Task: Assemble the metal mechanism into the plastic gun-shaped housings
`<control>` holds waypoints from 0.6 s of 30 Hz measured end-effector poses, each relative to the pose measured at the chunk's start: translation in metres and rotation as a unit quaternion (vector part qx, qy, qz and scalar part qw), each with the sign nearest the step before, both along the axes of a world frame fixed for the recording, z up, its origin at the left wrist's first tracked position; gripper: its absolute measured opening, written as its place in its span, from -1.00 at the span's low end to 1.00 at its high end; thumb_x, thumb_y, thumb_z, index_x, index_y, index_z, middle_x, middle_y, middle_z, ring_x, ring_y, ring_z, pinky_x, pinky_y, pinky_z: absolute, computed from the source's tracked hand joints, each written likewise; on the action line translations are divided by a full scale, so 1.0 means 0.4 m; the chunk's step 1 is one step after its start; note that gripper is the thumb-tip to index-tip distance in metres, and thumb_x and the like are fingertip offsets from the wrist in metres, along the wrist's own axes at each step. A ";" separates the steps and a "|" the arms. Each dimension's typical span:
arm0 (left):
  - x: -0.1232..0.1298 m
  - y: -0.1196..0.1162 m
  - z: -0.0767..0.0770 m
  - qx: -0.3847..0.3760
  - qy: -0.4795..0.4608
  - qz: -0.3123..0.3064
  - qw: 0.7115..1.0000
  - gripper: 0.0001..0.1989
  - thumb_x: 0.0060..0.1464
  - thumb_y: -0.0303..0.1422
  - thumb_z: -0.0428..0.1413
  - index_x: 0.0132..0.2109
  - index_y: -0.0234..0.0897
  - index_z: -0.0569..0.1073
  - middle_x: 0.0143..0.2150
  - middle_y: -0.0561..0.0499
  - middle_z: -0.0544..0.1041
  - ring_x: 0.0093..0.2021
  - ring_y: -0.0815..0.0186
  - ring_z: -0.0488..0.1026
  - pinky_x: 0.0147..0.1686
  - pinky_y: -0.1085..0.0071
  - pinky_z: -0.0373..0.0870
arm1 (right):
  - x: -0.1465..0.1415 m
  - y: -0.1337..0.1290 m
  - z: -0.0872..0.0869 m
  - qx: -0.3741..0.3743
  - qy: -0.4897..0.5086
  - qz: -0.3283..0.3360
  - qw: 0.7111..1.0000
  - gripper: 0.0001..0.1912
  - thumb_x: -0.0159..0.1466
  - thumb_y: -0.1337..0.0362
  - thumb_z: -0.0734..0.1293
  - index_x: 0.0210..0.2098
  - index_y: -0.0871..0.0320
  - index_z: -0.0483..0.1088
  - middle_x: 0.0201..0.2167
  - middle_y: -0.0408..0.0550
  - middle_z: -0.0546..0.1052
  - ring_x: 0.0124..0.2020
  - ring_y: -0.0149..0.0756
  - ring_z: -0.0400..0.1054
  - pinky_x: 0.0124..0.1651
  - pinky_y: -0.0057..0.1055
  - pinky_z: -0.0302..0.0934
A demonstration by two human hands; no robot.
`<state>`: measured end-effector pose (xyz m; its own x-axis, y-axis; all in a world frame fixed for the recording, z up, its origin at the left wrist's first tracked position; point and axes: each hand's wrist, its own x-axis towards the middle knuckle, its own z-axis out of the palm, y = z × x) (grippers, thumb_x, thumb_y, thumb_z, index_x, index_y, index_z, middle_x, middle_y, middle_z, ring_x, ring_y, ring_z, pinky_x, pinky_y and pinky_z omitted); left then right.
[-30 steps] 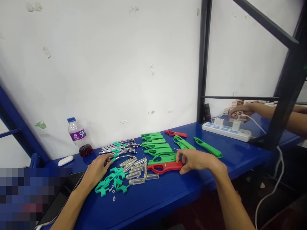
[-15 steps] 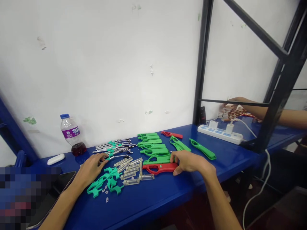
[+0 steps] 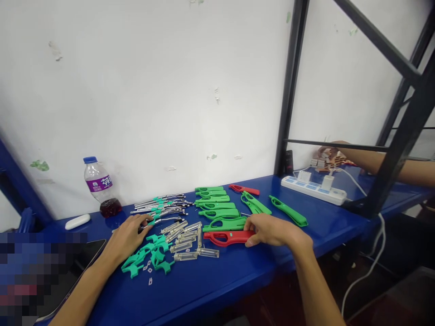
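My right hand (image 3: 272, 230) has its thumb and fingers closed around the right end of a red lighter casing (image 3: 226, 237), which lies flat on the table in front of a row of green lighter casings (image 3: 219, 213). My left hand (image 3: 131, 232) rests on the table with thumb and fingers apart. Its fingertips touch or nearly touch the nearest metal lighter rod with a teal piece (image 3: 155, 219); what lies beneath the fingers is hidden. Close by are a heap of teal triggers (image 3: 159, 257), clear fuel tanks (image 3: 185, 256) and small white pieces (image 3: 150, 281).
Behind my left hand stand a bottle of dark drink (image 3: 102, 186) and a white case (image 3: 78, 221). A dark tablet (image 3: 64, 290) lies at left. At right are a green casing (image 3: 288, 211), a power strip (image 3: 314, 190), a black frame post (image 3: 295, 90) and another person's arm (image 3: 408, 171).
The view has shifted slightly. My right hand stays on the red lighter casing, its fingers a little lower over the end. My left hand has barely moved.
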<state>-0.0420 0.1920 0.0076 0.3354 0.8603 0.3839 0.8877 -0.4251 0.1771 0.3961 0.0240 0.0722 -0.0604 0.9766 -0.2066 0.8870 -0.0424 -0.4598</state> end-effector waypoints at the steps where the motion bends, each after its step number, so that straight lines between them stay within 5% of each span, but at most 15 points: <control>1: -0.001 0.001 -0.001 -0.001 0.001 0.001 1.000 -0.53 0.23 0.00 -0.03 0.05 -0.13 0.57 -0.09 -0.11 0.63 -0.01 0.03 0.55 -0.09 0.21 0.47 | 0.007 -0.007 0.004 0.002 0.003 0.002 1.000 -0.76 0.28 0.17 0.56 -0.10 0.06 0.55 -0.08 -0.07 0.59 -0.10 -0.11 0.48 -0.14 -0.32 0.27; 8: -0.002 0.001 -0.003 -0.001 0.015 0.001 1.000 -0.58 0.28 -0.05 -0.02 0.01 -0.16 0.60 0.02 -0.14 0.62 0.09 0.01 0.52 0.04 0.14 0.46 | 0.014 -0.077 0.053 0.018 0.011 0.033 0.999 -0.76 0.42 0.06 0.42 -0.03 0.06 0.50 -0.07 -0.04 0.56 -0.06 -0.08 0.44 -0.05 -0.27 0.27; 18: 0.002 -0.012 0.006 -0.005 0.047 0.005 0.999 -0.72 0.38 -0.18 0.13 0.07 -0.25 0.51 0.04 -0.07 0.56 0.05 0.19 0.53 0.07 0.10 0.51 | -0.160 -0.101 0.051 -0.029 -0.037 0.167 0.985 -0.78 0.44 0.06 0.44 -0.08 0.07 0.54 -0.09 -0.08 0.56 0.00 -0.06 0.41 -0.10 -0.30 0.19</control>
